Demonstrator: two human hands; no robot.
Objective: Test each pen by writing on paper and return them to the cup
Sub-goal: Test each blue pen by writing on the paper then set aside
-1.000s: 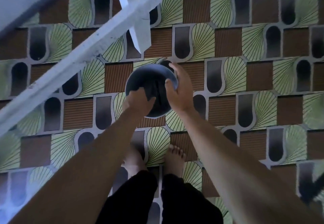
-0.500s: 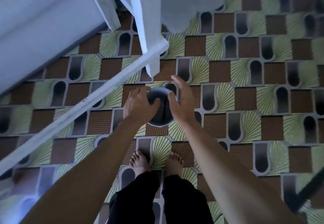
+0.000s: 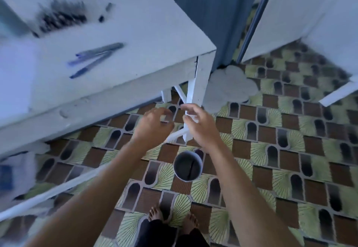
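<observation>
While one cup (image 3: 187, 167) stands on the floor | two hands at its 12 o'clock: left hand (image 3: 153, 123), right hand (image 3: 199, 124), loosely spread, empty | three blurred pens (image 3: 95, 57) at 10 o'clock on one table (image 3: 155, 33)

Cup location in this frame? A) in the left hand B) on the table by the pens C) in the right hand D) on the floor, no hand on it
D: the cup stands on the patterned floor, and the left hand and right hand are both apart from it, holding nothing.

Dark cup (image 3: 187, 167), blue pens (image 3: 93, 57), white table (image 3: 135, 33), brown-green patterned floor (image 3: 271, 150)
</observation>
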